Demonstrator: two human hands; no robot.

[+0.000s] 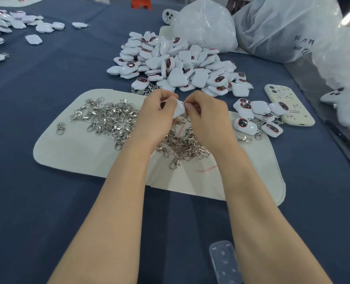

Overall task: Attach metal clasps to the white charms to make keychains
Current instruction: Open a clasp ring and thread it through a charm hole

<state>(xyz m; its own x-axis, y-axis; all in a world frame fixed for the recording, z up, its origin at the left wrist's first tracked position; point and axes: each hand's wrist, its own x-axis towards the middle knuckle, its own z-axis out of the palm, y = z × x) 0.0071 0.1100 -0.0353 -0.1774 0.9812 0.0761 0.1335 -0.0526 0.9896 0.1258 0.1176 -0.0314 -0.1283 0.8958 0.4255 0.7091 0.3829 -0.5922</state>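
The left grip is curled around one white charm, and the right grip pinches at that charm's top edge. Whether it holds a clasp there cannot be told. Both grips are above the far part of the mat, at scene centre.

Surface: the bench is covered in dark blue cloth. The mat is a pale, matte sheet with rounded corners. It bears a thin red line.

Writing: dark handwriting on the translucent plastic bag at far right is not legible. A second bag, white and crinkled, stands to its left.

Materials and shapes:
- Loose clasps: bright metal swivel hooks with rings, tangled in a heap on the mat, left of and beneath the grips.
- Charm pile: glossy white, rounded-square pieces, some with a dark oval, red-rimmed face, heaped just beyond the mat.
- Charms with clasps attached: a small group at the mat's right edge.
- Phone: in a cream patterned case, right of that group.
- More charms: scattered at far left.
- Clear plastic piece: at the near edge.
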